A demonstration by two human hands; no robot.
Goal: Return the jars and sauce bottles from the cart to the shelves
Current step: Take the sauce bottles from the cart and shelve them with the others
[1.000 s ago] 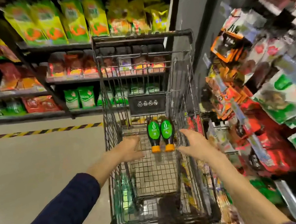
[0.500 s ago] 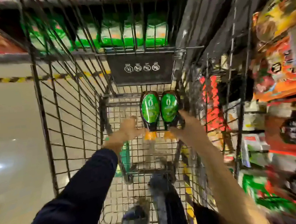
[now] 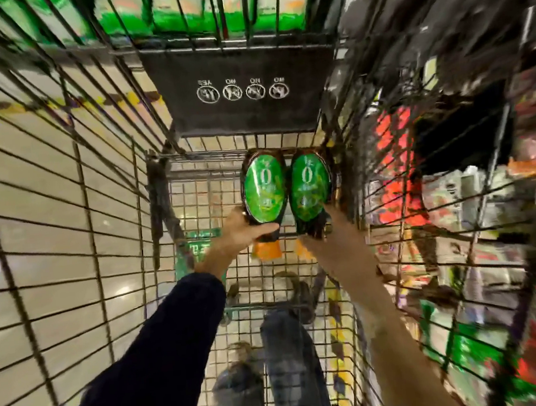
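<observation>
- Wire cart [image 3: 62, 190] seen from above, both arms reaching into the basket.
- Contents of the basket: two sauce bottles only, side by side and touching, at the far end under a black placard [image 3: 239, 91] with four white round symbols.
- Left bottle [image 3: 263, 187]: dark body, green oval label facing up, orange cap [image 3: 266, 250] pointing back toward the person.
- Right bottle [image 3: 309, 185]: same make and same orientation; its cap [image 3: 301, 251] shows only in part, beside the right wrist.
- Left hand [image 3: 243, 229]: curled round the lower body and neck of the left bottle, thumb laid across the front just below the label. Dark sleeve [image 3: 160, 360] on this arm.
- Right hand [image 3: 331, 229]: wrapped on the neck of the right bottle, forearm bare. Its fingers are blurred and in shadow, so their exact placing is unclear.
- Whether the bottles lie flat on the mesh or are lifted off it: cannot tell.
- Beneath both forearms, through the mesh: the person's jeans [image 3: 288, 364].
- Beyond the hands, past the cart's end: green packets [image 3: 192, 10], blurred.
- Right of the right hand: shelves of packaged goods [image 3: 454, 185], too blurred to read.
</observation>
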